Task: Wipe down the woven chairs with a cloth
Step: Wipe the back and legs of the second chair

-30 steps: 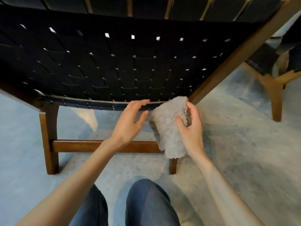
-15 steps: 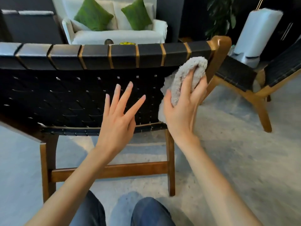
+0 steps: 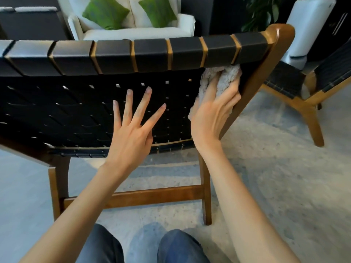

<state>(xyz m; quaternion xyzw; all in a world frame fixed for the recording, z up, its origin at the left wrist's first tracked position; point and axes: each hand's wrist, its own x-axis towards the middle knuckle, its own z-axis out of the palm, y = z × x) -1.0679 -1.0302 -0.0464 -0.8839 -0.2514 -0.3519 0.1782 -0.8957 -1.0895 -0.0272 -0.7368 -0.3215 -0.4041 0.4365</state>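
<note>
Gripping pale fluffy cloth (image 3: 227,77) w/ R hand (image 3: 210,118), fingers dug in. Pressing it vs top-right corner of woven chair back (image 3: 76,114), just under top rail, beside wooden side frame (image 3: 256,88). Holding L hand (image 3: 131,137) open, fingers straight & splayed before mid weave, nothing in it; contact w/ weave unclear. Beyond: 2nd woven chair (image 3: 284,80) at right, white sofa (image 3: 136,33) w/ green cushions (image 3: 104,12).

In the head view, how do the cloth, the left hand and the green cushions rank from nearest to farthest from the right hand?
1. cloth: held by the right hand against the chair back.
2. left hand: just to its left.
3. green cushions: on the sofa, far behind.
</note>
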